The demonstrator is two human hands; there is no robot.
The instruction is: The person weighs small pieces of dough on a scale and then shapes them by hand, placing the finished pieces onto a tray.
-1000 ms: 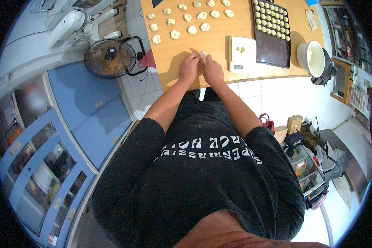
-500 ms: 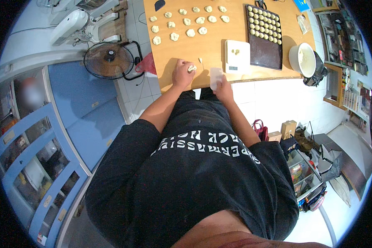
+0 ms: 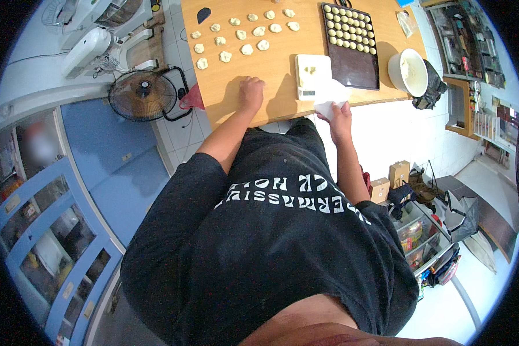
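Note:
My left hand (image 3: 252,94) rests closed on the wooden table (image 3: 225,109) near its front edge. Its fingers curl under, so what they hold, if anything, is hidden. Between the thumb and fingers of my right hand (image 3: 340,119) is a translucent white dough scraper (image 3: 331,99), held at the table's front edge beside the near right corner of a white kitchen scale (image 3: 312,83). Small yellowish bits of dough (image 3: 310,70) lie on the scale's plate. Farther back, flattened lumps of pale dough (image 3: 246,49) are spread in rows.
Right of the scale, a dark baking tray (image 3: 354,72) carries rows of round yellowish balls (image 3: 349,27) on its far part. A white bowl (image 3: 408,72) with pale contents stands at the table's right. A dark scraper (image 3: 203,15) lies far left. A floor fan (image 3: 143,95) stands left of the table.
My right hand has moved right with the scraper, up to the scale. The dough piece seen in my left hand is no longer visible, nor is the small bit on the table. The view has shifted.

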